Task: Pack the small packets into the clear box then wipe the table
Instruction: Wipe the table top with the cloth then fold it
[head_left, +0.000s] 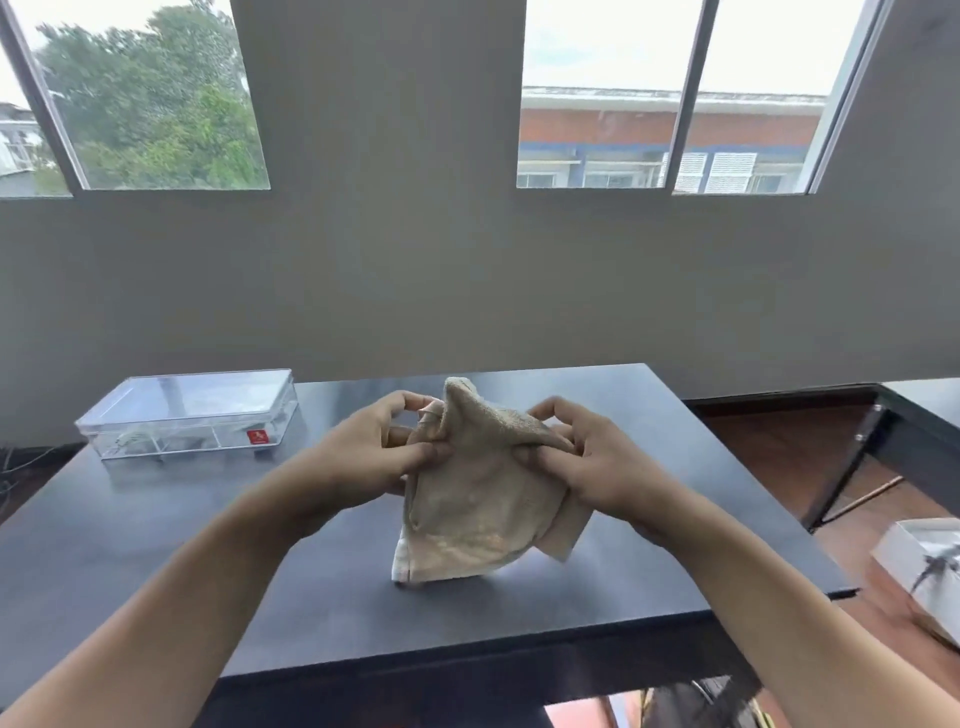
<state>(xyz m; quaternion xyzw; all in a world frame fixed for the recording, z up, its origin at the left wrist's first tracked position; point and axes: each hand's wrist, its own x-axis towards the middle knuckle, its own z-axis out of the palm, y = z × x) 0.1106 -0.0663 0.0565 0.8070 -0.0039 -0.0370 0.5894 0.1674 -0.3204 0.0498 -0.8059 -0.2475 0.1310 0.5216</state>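
**Hidden and Cut-Off Areas**

The contents of the clear box (189, 413) are indistinct through the closed lid; faint shapes on its floor cannot be identified. The red label on its front wall is too small to read. The beige cloth (475, 499) covers part of the fingers of the left hand (371, 457) and the right hand (592, 467). The white box (919, 571) at right is cut off by the frame edge; the dark item inside is blurred. Both forearms run out of frame.

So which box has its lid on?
The clear box at the table's far left; the white box off to the right is open-topped.
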